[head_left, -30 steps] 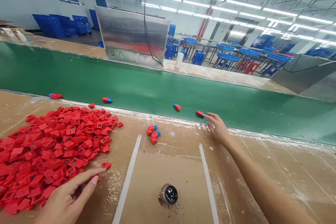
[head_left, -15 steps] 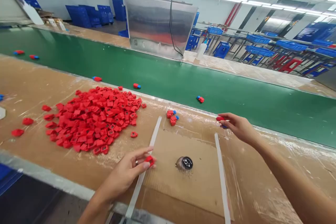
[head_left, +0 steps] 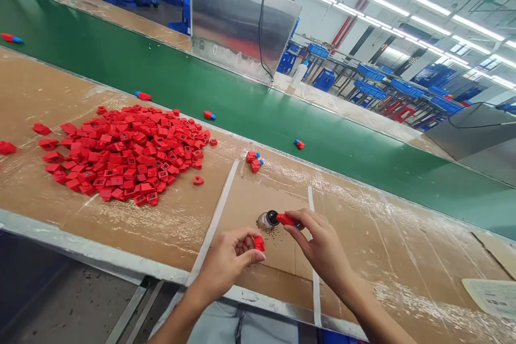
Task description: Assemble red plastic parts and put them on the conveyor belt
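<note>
**Two red parts held at the round knob**

Just nearer than the round knob (head_left: 268,220), the left hand (head_left: 231,255) is curled, thumb and forefinger pinching a red clip (head_left: 259,243), probably so it is close at hand. The right hand (head_left: 322,247), fingertips closed, holds a red piece (head_left: 285,220) end-on against the knob. Left of the knob lies the red pile (head_left: 124,153), within reach. Beyond the knob, the green belt (head_left: 242,113) carries loose pieces (head_left: 299,144).
</note>
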